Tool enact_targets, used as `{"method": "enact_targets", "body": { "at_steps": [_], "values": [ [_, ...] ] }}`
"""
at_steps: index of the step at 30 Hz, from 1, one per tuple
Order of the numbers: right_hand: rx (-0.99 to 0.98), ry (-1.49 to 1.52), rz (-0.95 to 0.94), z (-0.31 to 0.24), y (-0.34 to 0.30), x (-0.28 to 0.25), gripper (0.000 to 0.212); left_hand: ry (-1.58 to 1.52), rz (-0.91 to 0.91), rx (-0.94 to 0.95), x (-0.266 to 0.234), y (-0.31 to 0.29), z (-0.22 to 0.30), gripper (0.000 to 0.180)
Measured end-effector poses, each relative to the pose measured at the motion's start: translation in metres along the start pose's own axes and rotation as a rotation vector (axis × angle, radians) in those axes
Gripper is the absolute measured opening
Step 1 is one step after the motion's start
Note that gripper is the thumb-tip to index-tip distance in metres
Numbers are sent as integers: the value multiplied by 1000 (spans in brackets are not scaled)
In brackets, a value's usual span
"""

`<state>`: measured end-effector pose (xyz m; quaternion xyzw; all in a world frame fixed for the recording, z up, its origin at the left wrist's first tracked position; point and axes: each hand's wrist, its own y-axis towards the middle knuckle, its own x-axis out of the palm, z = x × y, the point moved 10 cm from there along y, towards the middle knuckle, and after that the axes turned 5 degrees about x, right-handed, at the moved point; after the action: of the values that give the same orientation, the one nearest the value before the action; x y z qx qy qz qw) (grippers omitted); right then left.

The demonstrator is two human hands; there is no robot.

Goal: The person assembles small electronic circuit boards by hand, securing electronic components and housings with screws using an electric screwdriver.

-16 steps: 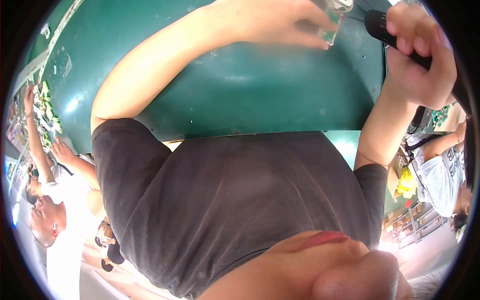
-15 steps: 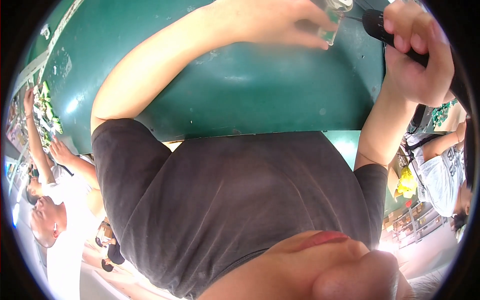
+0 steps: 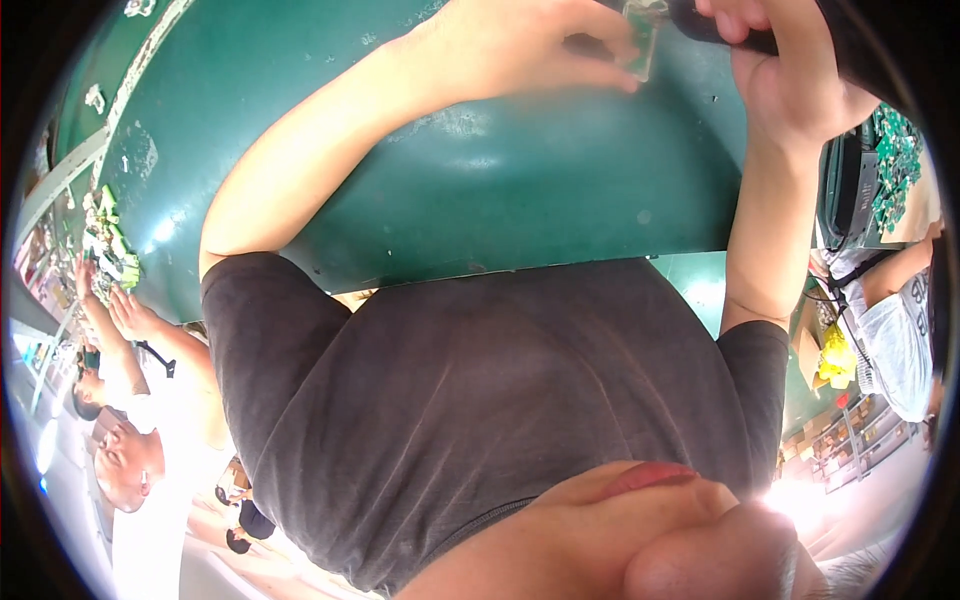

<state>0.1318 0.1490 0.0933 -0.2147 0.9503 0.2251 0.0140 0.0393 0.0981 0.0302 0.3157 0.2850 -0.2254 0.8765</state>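
Observation:
At the top edge, my left hand (image 3: pixel 560 50) is closed around a small clear plastic part (image 3: pixel 645 45), its fingertips on the part's left side. The part looks see-through, with the green surface showing behind it, and its upper end is cut off by the picture edge. My right hand (image 3: pixel 795 85) is wrapped round a black power screwdriver (image 3: pixel 697 22), which lies roughly level with its front end close to the part's right side. I cannot tell whether its bit touches the part. Both hands are above the green worktable (image 3: pixel 480 190).
Green circuit boards (image 3: pixel 897 165) lie in a pile at the right, beside a black device (image 3: pixel 848 190). Small green and white pieces (image 3: pixel 112 240) lie along the left edge. Co-workers sit on both sides; one person's hand (image 3: pixel 130 312) shows at the left. A yellow bundle (image 3: pixel 837 358) is at the right.
My right hand has brought the screwdriver left and up, nearer the clear part. The thin shaft seen before is no longer clearly visible. My left hand keeps hold of the part, slightly further left.

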Motion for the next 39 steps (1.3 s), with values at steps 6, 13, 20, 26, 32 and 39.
{"method": "enact_targets", "body": {
  "at_steps": [6, 13, 20, 26, 32, 39],
  "values": [
    [21, -59, 33, 4, 0, 1, 38, -83, 75, -30, -4, -6, -1, 18],
    [-78, -24, -5, 1, 4, -8, 35, 43, 69, -51, 6, 1, 4, 17],
    [-115, -114, -84, -3, 0, -8, 34, -58, 102, 8, 2, 8, 8, 18],
    [-19, 99, -8, 5, -3, -13, 33, -8, 130, 36, -3, 12, 23, 19],
    [-183, 441, -132, -19, -2, -31, 33, 115, 27, -49, -36, 22, 20, 20],
    [-92, 437, -185, -2, -2, -20, 39, 516, 137, -310, -167, 4, -116, 57]
  ]
}}
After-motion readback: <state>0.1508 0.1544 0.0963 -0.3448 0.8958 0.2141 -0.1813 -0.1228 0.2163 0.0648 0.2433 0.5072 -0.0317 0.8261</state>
